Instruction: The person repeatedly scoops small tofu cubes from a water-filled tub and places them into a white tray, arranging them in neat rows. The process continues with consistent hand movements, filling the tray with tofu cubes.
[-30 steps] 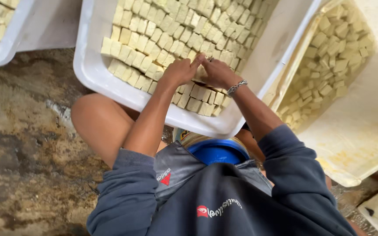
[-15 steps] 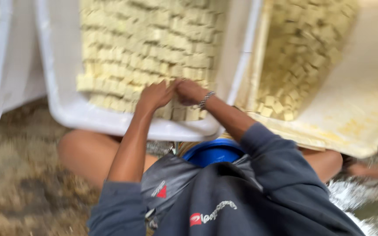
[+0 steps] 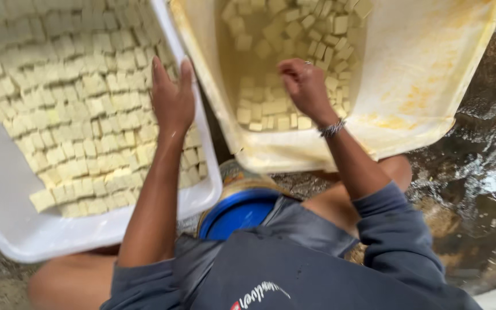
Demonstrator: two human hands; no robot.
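Over white tub (image 3: 7, 235), left hand (image 3: 172, 100) rests flat.

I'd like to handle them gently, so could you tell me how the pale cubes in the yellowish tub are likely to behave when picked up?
The cubes sit in cloudy liquid in the tub, so they are probably wet and slippery. They look soft-edged, likely fragile under a tight grip. Flat-sided, they should not roll. The right hand hovers over them.

Left tub (image 3: 7, 229) packed with cubes (image 3: 76, 109); left hand (image 3: 172, 100) at its right edge. Right tub (image 3: 431, 74) just beside, cubes (image 3: 271, 109) in its left part, right hand (image 3: 305, 86) over them. Bucket (image 3: 239, 209) below, between tubs.
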